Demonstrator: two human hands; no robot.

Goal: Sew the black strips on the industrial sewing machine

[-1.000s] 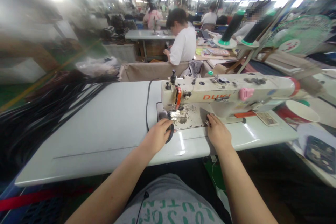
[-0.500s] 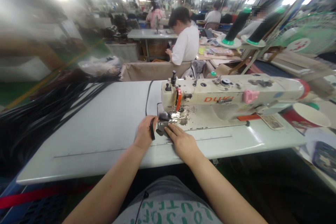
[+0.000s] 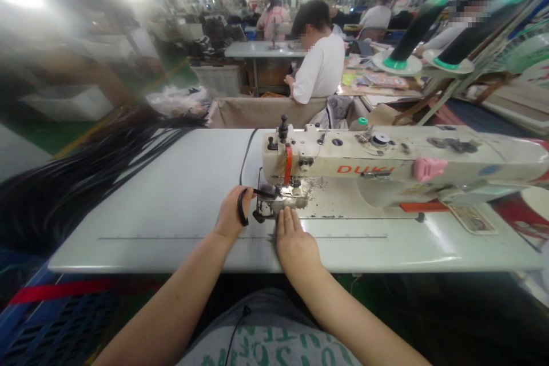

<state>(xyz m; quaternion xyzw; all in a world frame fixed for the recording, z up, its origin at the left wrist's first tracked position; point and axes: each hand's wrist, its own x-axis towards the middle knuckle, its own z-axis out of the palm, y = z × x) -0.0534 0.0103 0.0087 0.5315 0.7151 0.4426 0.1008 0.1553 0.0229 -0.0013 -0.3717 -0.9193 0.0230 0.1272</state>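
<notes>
Black strap [image 3: 242, 211] is held in the left hand [image 3: 230, 214], thumb and fingers clamped on it, between the middle of the table [image 3: 171, 183] and the needle area of the sewing machine [image 3: 364, 151]. A short length is led from the grip toward the presser foot [image 3: 286, 191], presumably so that it is kept in line there; whether it is caught under the foot cannot be told. A dark strand [image 3: 244, 161], apparently the same strap, is curved back to the table's rear edge, perhaps so that slack is kept clear of the hand. By the right hand [image 3: 298, 243], the near border of the metal bed plate [image 3: 330, 203] is touched, above the table's front edge. Its visible fingers are stretched out, close together, probably for steadying; whether anything is covered by them cannot be told. Many black straps [image 3: 55, 194] are draped over the table's left edge and rear left corner, seemingly to be within reach. On the right part of the table, a printed paper note [image 3: 474, 219] is laid flat, near the machine.
</notes>
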